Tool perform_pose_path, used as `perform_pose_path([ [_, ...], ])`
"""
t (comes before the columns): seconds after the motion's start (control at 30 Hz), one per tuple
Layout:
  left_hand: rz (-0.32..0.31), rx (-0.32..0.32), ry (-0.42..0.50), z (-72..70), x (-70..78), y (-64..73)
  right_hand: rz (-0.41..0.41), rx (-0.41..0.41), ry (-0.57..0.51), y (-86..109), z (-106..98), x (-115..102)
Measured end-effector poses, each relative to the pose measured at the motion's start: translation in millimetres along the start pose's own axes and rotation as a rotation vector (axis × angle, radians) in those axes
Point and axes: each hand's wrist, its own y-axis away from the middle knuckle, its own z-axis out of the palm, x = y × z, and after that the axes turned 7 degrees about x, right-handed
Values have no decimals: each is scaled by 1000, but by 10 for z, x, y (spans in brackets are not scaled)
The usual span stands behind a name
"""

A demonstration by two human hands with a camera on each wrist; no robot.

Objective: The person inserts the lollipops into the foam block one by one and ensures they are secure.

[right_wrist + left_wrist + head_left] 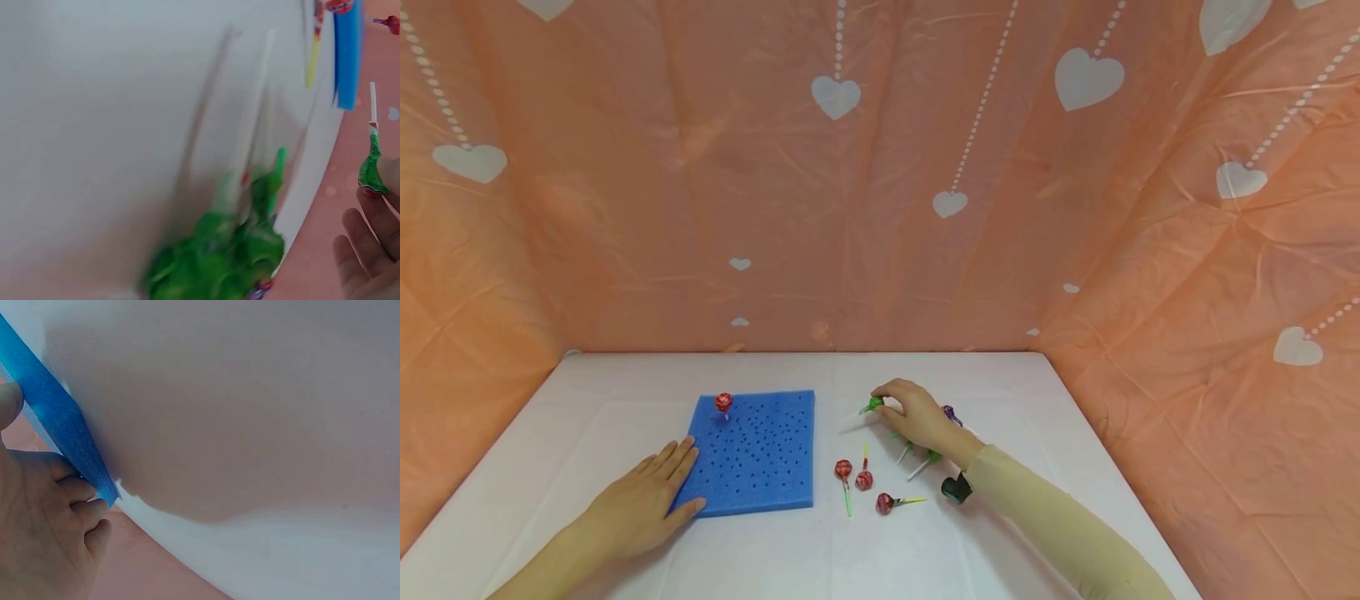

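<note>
My left hand [640,507] lies with extended fingers along the left edge of a blue foam block [760,497] dotted with small holes. A red-wrapped lollipop [723,402] stands upright near the block's far left corner. To the right of the block, my right hand [921,418] pinches a green-wrapped lollipop [876,403] by its head between thumb and fingers; its white stick points left. In the right wrist view that lollipop [370,170] is held above the table. Other green lollipops [932,457] lie under the hand, partly hidden.
Three red lollipops lie on the white table between the block and my right arm, one of them nearest the front [885,503]. A purple lollipop [950,412] is partly hidden behind the right hand. An orange curtain [880,275] with hearts encloses the table.
</note>
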Motion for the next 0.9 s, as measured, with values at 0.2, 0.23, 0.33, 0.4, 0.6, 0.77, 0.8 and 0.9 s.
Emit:
perform_pose_path([
  [0.2,-1,-2,0,-1,2,7,-42,47,-12,-62,74,-102],
  [0.23,-1,-1,0,-1,3,8,-48,54,-14,-72,84,-120],
  [0.33,-6,-1,-2,2,4,13,-61,73,-27,-106,112,-178],
  [0.4,-2,4,-7,5,5,14,-67,84,-41,-131,126,-217],
  [0.6,2,6,-6,4,7,12,-115,117,-69,-217,156,-348],
  [0.77,-3,2,-3,2,2,7,-139,118,-102,-284,182,-483],
  [0.8,-3,2,-4,3,1,4,-145,121,-108,-297,188,-512],
  [0.9,-3,6,-6,3,-2,0,-153,120,-126,-336,217,-588],
])
